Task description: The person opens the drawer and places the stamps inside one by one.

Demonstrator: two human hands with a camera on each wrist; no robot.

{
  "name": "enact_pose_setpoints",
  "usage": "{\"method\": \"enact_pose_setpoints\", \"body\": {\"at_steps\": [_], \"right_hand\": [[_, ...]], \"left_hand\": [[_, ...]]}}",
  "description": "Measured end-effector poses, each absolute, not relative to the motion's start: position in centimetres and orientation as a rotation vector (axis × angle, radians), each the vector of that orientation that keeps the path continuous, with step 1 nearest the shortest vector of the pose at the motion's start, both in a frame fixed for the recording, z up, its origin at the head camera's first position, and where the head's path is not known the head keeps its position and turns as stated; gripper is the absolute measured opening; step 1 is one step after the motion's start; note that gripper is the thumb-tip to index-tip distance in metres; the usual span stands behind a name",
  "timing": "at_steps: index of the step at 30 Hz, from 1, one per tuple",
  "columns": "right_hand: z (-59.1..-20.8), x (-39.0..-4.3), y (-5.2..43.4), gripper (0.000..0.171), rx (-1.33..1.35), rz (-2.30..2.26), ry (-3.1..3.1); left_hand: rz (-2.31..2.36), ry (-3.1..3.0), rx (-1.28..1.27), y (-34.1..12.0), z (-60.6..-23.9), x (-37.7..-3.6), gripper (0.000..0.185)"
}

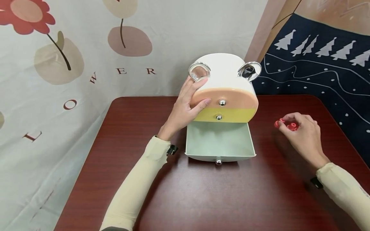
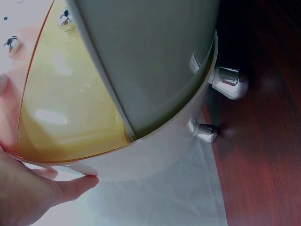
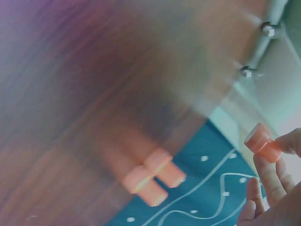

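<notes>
A small cabinet with drawers, white on top with two silver ring ears, stands at the back of the table. Its lowest drawer, pale green, is pulled out, with nothing visible inside. My left hand rests on the cabinet's left side, thumb on the peach front and fingers along the side near the ear. Right of the cabinet, my right hand pinches a small red spool-shaped piece between thumb and fingertips. Two similar red pieces lie side by side on the table below it.
The peach drawer and yellow drawer are closed, each with a silver knob. Behind the brown table hang a pale cloth with flowers and letters and a dark blue cloth with white trees.
</notes>
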State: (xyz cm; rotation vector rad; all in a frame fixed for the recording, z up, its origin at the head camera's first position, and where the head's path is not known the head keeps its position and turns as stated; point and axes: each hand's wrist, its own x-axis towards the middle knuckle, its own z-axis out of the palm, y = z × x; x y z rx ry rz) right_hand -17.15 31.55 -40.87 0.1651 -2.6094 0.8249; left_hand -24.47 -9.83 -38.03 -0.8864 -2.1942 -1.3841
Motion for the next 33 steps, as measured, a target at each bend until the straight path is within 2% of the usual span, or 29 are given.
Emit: {"method": "enact_pose_setpoints", "body": {"at_steps": [15, 24, 33], "right_hand": [[-38.2, -14.6, 25.8, 0.013, 0.345, 0.929, -2.335], [-38.0, -14.1, 22.2, 0.021, 0.505, 1.028, -2.378], [-38.8, -14.5, 18.6, 0.021, 0.651, 1.077, -2.401]], "left_hand": [[-1.371, -2.19, -0.897, -10.0, -38.1, -24.7, 0.062], [-1.359, -2.174, -0.909, -9.9, -38.1, -24.8, 0.062], [-1.349, -2.126, -0.947, -9.7, -38.0, -24.8, 0.062]]}}
